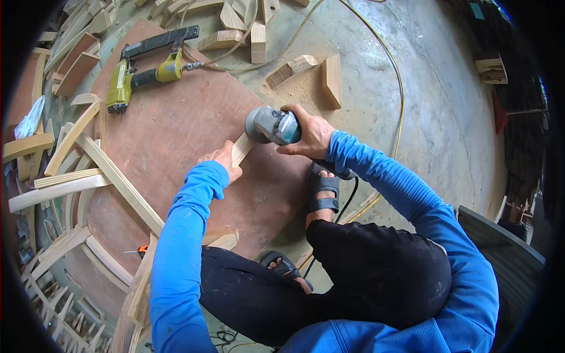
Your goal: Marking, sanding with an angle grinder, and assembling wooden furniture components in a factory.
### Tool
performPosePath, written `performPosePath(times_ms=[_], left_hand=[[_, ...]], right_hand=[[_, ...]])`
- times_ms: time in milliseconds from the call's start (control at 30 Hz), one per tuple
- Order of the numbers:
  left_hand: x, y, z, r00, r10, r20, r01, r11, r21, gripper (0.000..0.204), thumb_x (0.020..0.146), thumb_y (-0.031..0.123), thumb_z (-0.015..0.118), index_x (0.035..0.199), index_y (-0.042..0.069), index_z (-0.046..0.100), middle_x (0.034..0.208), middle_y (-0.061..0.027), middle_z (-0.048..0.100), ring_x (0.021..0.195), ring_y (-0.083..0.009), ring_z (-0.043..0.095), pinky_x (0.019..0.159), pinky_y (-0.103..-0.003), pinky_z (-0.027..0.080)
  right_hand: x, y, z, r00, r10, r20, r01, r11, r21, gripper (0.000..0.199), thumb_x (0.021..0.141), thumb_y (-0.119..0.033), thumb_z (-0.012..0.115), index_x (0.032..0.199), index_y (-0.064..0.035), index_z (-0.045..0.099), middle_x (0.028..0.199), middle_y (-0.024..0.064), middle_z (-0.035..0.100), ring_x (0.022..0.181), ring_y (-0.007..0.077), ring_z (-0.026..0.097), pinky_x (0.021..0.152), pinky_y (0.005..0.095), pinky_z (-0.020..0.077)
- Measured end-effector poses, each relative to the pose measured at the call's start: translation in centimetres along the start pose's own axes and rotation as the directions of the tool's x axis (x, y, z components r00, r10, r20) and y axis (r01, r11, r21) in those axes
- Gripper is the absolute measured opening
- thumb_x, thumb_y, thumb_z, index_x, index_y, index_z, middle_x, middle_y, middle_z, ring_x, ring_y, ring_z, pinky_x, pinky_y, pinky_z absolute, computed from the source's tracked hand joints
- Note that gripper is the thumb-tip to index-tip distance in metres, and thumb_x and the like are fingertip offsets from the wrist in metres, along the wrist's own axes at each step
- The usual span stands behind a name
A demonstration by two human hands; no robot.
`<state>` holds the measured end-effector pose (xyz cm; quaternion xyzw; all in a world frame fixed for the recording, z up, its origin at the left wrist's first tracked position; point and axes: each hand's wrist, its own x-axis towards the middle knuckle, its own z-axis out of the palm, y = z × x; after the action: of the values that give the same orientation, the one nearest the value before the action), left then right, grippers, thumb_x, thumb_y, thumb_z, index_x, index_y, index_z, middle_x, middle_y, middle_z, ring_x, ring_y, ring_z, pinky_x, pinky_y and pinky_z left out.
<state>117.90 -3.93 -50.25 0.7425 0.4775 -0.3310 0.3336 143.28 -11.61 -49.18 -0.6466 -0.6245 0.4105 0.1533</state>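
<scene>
My right hand (312, 130) is wrapped round the body of an angle grinder (276, 125), a grey and teal tool with a round disc at its left end. That disc meets or nearly meets the upper end of a small pale wood piece (241, 150); I cannot tell whether they touch. Closed on the lower part of this piece is my left hand (222, 159), just above a reddish-brown board (194, 129). The side of the disc facing the wood is hidden.
A yellow-green nail gun (144, 76) with a hose lies on the board's far left. Two wood blocks (332, 81) rest by sawdust beyond the grinder. A wooden frame (120, 182) stands at left, near an orange-handled screwdriver (142, 251). A yellow hose (402, 88) curves across the concrete floor.
</scene>
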Motion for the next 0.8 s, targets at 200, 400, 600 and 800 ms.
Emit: performPosePath(times_ms=[200, 400, 600, 800], left_hand=[[0.3, 0.1, -0.1, 1.000, -0.001, 0.016, 0.000, 1.000, 0.024, 0.060, 0.078, 0.030, 0.069, 0.127, 0.007, 0.044, 0.118, -0.0229, 0.064, 0.111, -0.0410, 0.061, 0.097, -0.049, 0.047], [0.4, -0.2, 0.3, 1.000, 0.010, 0.005, -0.010, 1.000, 0.003, 0.060, 0.078, 0.030, 0.069, 0.128, 0.007, 0.043, 0.121, -0.0231, 0.062, 0.114, -0.0408, 0.059, 0.099, -0.048, 0.046], [0.3, -0.3, 0.0, 1.000, -0.002, 0.004, 0.002, 1.000, 0.006, 0.064, 0.078, 0.029, 0.069, 0.132, 0.007, 0.042, 0.123, -0.0228, 0.061, 0.116, -0.0407, 0.058, 0.100, -0.048, 0.045], [0.1, -0.3, -0.2, 1.000, -0.003, 0.016, 0.003, 1.000, 0.008, 0.057, 0.078, 0.029, 0.069, 0.124, 0.007, 0.044, 0.119, -0.0234, 0.063, 0.113, -0.0416, 0.059, 0.098, -0.049, 0.047]], right_hand=[[-0.7, 1.3, -0.9, 0.994, 0.077, -0.084, -0.075, 0.997, 0.023, 0.089, 0.068, -0.043, 0.083, 0.137, -0.0094, 0.037, 0.111, 0.0264, 0.063, 0.104, 0.0434, 0.063, 0.090, 0.0451, 0.0511], [-0.6, -0.8, 0.4, 1.000, 0.014, 0.023, -0.015, 1.000, 0.024, 0.088, 0.068, -0.040, 0.082, 0.137, -0.0077, 0.037, 0.107, 0.0276, 0.065, 0.102, 0.0441, 0.064, 0.092, 0.0461, 0.0504], [-0.2, -0.1, -0.4, 0.999, 0.041, -0.031, -0.040, 0.999, 0.013, 0.088, 0.068, -0.040, 0.082, 0.137, -0.0074, 0.037, 0.110, 0.0272, 0.064, 0.104, 0.0435, 0.063, 0.092, 0.0453, 0.0506], [-1.3, -0.1, 0.4, 0.995, 0.084, -0.061, -0.079, 0.994, 0.081, 0.088, 0.069, -0.042, 0.082, 0.137, -0.0079, 0.038, 0.109, 0.0273, 0.064, 0.104, 0.0435, 0.063, 0.090, 0.0455, 0.0510]])
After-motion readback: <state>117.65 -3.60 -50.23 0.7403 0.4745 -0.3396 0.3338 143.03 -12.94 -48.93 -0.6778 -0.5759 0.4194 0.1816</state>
